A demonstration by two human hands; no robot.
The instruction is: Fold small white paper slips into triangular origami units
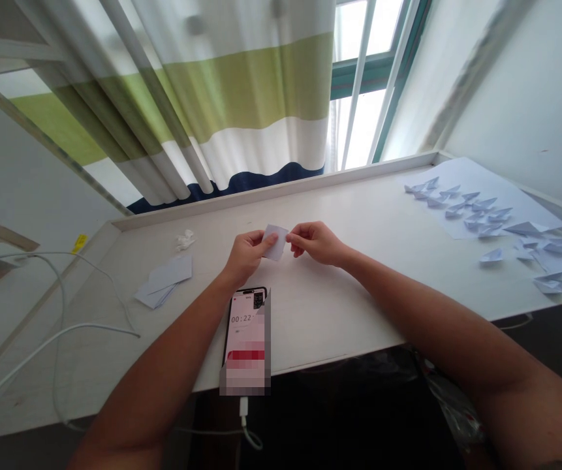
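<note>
A small folded piece of white paper (275, 247) is held up over the middle of the white table. My left hand (247, 256) grips its left side, thumb lying across the front. At its right edge is my right hand (317, 241), thumb and forefinger pinched together at the paper's edge; whether they actually grip it is hard to see. Just below my left wrist lies a phone (246, 323) showing a timer, its lower part blurred out. Several flat paper sheets (170, 277) rest in a loose stack left of my left hand.
Several folded paper boats (481, 205) stand at the right on a large white sheet (457, 171), with more nearer the edge. A crumpled tissue (185, 240) lies at the left. White cables (60, 339) run across the left side, and one plugs into the phone. Curtains (256, 85) hang behind the table.
</note>
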